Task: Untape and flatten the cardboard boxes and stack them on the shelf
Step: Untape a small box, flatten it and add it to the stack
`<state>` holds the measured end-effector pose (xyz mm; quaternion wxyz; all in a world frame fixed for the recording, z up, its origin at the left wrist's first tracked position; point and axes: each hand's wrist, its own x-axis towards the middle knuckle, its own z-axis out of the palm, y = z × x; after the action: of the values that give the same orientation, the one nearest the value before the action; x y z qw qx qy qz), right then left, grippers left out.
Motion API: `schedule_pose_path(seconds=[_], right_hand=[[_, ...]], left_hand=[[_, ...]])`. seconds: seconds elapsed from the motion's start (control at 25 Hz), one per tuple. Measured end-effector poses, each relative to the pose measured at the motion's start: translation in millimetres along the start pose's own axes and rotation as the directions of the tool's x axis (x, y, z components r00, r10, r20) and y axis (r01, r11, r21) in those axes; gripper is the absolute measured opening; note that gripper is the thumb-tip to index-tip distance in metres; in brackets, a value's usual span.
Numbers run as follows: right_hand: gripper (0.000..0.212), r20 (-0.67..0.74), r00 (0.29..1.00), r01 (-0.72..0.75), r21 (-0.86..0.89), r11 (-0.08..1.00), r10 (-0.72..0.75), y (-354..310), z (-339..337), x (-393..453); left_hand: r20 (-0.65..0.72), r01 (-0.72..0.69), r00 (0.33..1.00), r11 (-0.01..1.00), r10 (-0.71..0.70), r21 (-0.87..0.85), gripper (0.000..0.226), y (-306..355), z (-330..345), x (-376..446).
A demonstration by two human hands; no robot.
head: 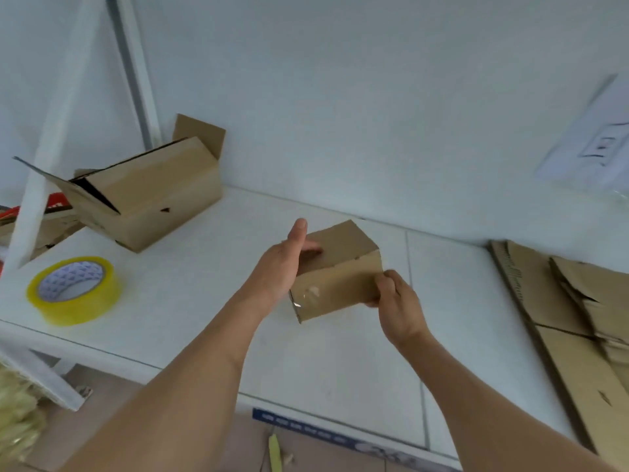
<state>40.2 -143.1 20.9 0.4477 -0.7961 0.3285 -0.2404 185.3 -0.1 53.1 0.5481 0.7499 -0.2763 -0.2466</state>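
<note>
Above smooth white shelf [190,301], both hands grip rectangular cardboard box [335,277].

Bare shelf [340,362] between tape roll [75,289] and flattened cardboard [558,318] (right edge).
</note>
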Motion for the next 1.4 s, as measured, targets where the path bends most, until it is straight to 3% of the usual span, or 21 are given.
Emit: schedule_pose_path(seconds=[0.08,0.16,0.2,0.28,0.32,0.4,0.48,0.56,0.68,0.84,1.04,1.2,1.4], right_hand=[[0.040,0.029,0.987,-0.157,0.073,0.985,0.156,32.1,-16.3,-33.1],[0.042,0.077,0.979,-0.176,-0.140,0.974,0.188,55.0,-31.7,-54.1],[0.050,0.050,0.989,-0.120,-0.286,0.951,0.140,59.9,-37.3,-58.9],[0.074,0.038,0.988,0.151,-0.460,0.875,-0.150,57.1,-47.9,-61.7],[0.078,0.114,0.950,0.307,-0.495,0.813,-0.289,55.3,-49.7,-59.6],[0.076,0.288,0.894,0.446,-0.525,0.725,-0.343,49.5,-49.0,-52.5],[0.070,0.317,0.908,0.413,-0.554,0.723,-0.275,54.2,-46.9,-43.0],[0.061,0.279,0.930,0.358,-0.526,0.771,-0.241,57.8,-46.1,-35.0],[0.057,0.247,0.940,0.331,-0.479,0.813,-0.237,59.7,-42.2,-34.1],[0.065,0.162,0.970,0.227,-0.361,0.905,-0.178,57.7,-43.4,-37.3],[0.076,0.052,0.981,0.194,-0.326,0.925,-0.187,47.5,-60.8,-47.3],[0.082,0.136,0.963,0.262,-0.249,0.933,-0.234,41.8,-76.0,-55.8],[0.063,0.154,0.950,0.303,-0.242,0.922,-0.271,44.2,-76.8,-65.3]], left_hand=[[0.065,-0.037,0.997,0.998,0.033,0.055,0.080,-1.5,27.1,-21.6],[0.129,-0.102,0.988,0.981,0.081,0.167,0.080,-1.1,50.6,-35.6],[0.141,-0.132,0.985,0.969,0.105,0.207,0.079,-2.8,58.8,-37.8],[0.126,-0.130,0.986,0.970,0.105,0.207,0.078,-5.0,67.9,-38.0],[0.118,-0.113,0.989,0.977,0.093,0.180,0.079,-5.6,69.6,-36.3],[0.082,-0.100,0.992,0.991,0.093,0.087,0.080,-8.1,69.0,-31.8],[-0.045,-0.067,0.997,0.997,0.066,-0.030,0.079,-13.2,68.4,-22.8],[-0.141,0.065,0.986,0.987,-0.086,-0.145,0.075,-20.5,68.4,-12.0],[-0.041,0.236,0.968,0.951,-0.249,-0.199,0.064,-24.6,76.4,-4.2],[0.057,0.269,0.963,0.926,-0.263,-0.266,0.049,-8.0,88.7,-5.4],[0.014,0.078,0.997,0.997,-0.078,-0.020,0.076,11.0,90.5,-10.4],[0.080,-0.174,0.983,0.970,0.162,0.170,0.088,37.6,77.0,-21.4],[0.107,-0.221,0.972,0.968,0.209,0.118,0.098,33.7,81.4,-17.9]])
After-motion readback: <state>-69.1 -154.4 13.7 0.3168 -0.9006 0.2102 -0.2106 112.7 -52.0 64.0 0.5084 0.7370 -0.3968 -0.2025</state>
